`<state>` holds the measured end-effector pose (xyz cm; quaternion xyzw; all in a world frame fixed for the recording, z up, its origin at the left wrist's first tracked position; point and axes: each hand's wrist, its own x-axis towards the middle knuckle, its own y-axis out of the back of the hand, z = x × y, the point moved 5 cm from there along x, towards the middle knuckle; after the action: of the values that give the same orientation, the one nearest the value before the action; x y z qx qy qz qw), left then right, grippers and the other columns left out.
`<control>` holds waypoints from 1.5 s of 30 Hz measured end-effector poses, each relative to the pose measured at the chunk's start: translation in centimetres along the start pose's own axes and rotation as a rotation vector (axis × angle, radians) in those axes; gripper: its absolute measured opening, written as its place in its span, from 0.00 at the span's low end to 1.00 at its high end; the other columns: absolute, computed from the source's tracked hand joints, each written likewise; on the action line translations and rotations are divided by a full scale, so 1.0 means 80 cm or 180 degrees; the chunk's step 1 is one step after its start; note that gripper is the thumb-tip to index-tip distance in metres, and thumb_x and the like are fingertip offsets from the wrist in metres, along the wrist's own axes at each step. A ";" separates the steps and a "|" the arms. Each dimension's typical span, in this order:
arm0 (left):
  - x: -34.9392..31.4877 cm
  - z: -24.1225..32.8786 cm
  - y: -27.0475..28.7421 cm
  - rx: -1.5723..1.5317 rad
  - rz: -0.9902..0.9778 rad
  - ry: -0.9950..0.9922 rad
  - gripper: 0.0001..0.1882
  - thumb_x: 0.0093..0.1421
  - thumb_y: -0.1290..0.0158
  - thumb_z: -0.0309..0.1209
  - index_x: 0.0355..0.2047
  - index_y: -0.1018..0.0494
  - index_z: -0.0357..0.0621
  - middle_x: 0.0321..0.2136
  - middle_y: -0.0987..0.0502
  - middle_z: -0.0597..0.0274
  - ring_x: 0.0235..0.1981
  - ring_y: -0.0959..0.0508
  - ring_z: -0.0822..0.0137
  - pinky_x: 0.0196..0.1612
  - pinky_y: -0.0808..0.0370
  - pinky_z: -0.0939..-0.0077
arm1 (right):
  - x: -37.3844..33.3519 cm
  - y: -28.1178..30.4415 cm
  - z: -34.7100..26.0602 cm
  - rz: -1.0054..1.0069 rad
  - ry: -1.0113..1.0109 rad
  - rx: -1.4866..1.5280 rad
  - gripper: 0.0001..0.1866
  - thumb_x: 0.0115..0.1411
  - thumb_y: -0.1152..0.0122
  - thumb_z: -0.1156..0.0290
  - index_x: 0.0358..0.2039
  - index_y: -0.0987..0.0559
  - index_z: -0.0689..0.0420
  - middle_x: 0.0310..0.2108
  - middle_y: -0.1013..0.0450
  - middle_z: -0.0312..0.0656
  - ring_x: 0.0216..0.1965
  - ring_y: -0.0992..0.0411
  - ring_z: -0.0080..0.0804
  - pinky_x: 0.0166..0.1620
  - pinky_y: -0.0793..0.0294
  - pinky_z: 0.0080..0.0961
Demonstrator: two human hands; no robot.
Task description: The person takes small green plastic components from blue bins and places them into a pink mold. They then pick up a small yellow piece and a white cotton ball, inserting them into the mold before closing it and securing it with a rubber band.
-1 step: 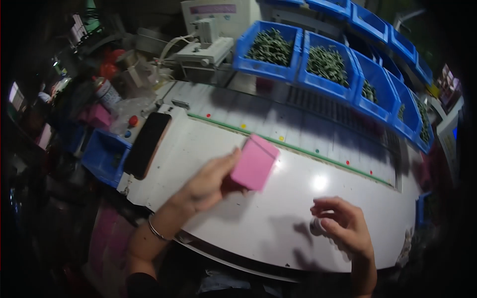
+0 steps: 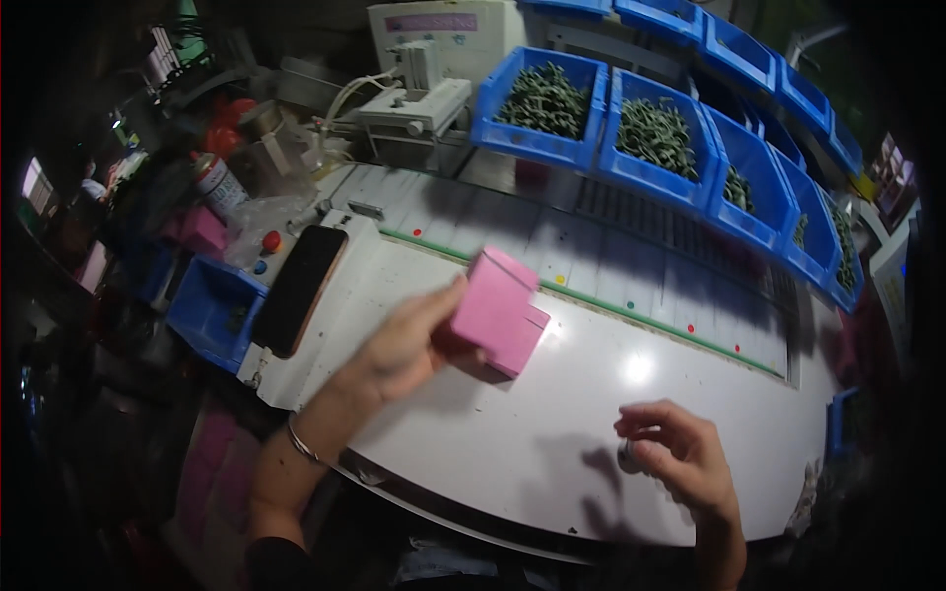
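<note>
My left hand (image 2: 402, 345) is closed round the left side of a pink block (image 2: 495, 288), held tilted at the middle of the white worktop (image 2: 552, 433). A second pink block (image 2: 520, 347) shows partly behind and below it, with a thin dark line near its upper edge. Whether my left fingers also touch that second block is hidden. At the right, my right hand (image 2: 690, 453) hovers low with its fingers curled. Between thumb and fingertips is a small greyish round thing (image 2: 625, 455), too small to name.
A phone (image 2: 301, 291) lies at the left beside a small blue bin (image 2: 212, 313). A green strip (image 2: 601, 296) with coloured dots crosses the worktop. Blue bins (image 2: 645, 172) of small greenish parts rise at the back right. A white machine (image 2: 419, 103) and spray can (image 2: 219, 182) stand behind.
The held pink block has shifted up and slightly left, so the second pink block now shows below it. My right hand has hardly moved.
</note>
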<state>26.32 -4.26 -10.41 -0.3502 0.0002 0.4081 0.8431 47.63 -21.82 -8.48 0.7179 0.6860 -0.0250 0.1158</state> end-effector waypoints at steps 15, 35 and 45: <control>0.161 0.191 0.151 0.5270 0.2980 -0.1514 0.22 0.40 0.36 0.36 0.35 0.29 0.40 0.37 0.27 0.46 0.42 0.27 0.47 0.47 0.30 0.60 | 0.031 -0.053 0.003 0.0177 0.0833 -0.1471 0.13 0.51 0.41 0.79 0.39 0.24 0.61 0.36 0.27 0.45 0.35 0.26 0.35 0.39 0.27 0.24; -0.015 -0.066 -0.110 0.5038 -0.0273 -0.0953 0.37 0.50 0.44 0.35 0.55 0.49 0.29 0.39 0.38 0.36 0.38 0.30 0.42 0.40 0.28 0.57 | 0.033 -0.040 0.009 0.1570 0.2013 -0.1980 0.15 0.50 0.43 0.82 0.41 0.26 0.65 0.26 0.32 0.44 0.22 0.30 0.39 0.24 0.29 0.28; -0.034 -0.089 -0.134 0.5139 0.0117 -0.1290 0.40 0.49 0.42 0.35 0.56 0.50 0.30 0.41 0.39 0.39 0.39 0.29 0.44 0.39 0.27 0.57 | 0.013 -0.045 -0.002 0.1842 0.2295 -0.3179 0.11 0.42 0.44 0.79 0.29 0.27 0.65 0.21 0.34 0.42 0.21 0.31 0.32 0.20 0.32 0.24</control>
<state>33.90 -14.85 -8.71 0.4424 0.1467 0.3512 0.8120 44.10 -20.63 -9.02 0.6964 0.3913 0.5675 0.1995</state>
